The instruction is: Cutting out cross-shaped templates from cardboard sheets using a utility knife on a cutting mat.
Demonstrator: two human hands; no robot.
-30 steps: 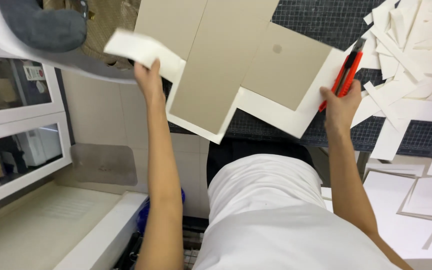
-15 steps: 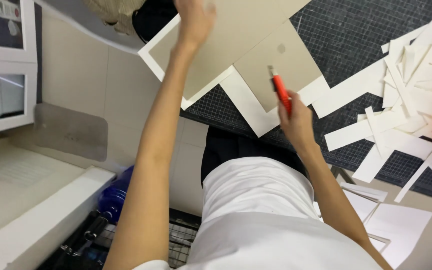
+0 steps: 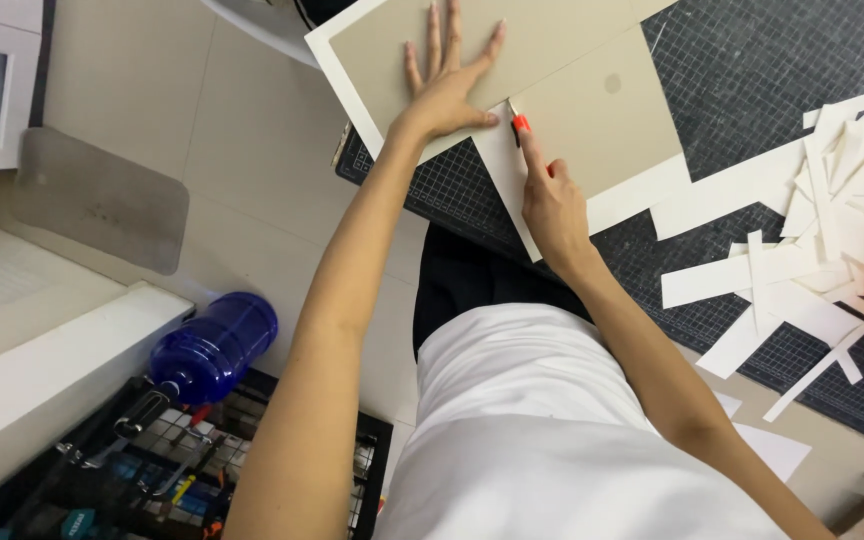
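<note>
Since half a second ago the left hand point(image 3: 447, 85) has dropped from the top edge of the frame onto the grey board point(image 3: 562, 70), and the right hand point(image 3: 550, 200) has brought the red-handled knife point(image 3: 522, 125) in beside it. Left hand now lies flat, fingers spread wide, palm pressing the board at upper centre; it grips nothing. Right hand is closed around the knife, forefinger laid along the handle, red tip showing just right of the left thumb, at the edge where grey board meets its white paper border point(image 3: 502, 180). Blade itself too small to make out. Board and border lie tilted across the dark gridded cutting mat point(image 3: 752, 70), overhanging the mat's left edge toward the tiled floor. White paper offcuts point(image 3: 812, 230) are heaped at right of frame on the mat, well apart from both hands. Lower left: a blue translucent water bottle point(image 3: 212, 345) lies on a black wire rack point(image 3: 252, 440). A white shirt fills the lower centre, between the two forearms.
</note>
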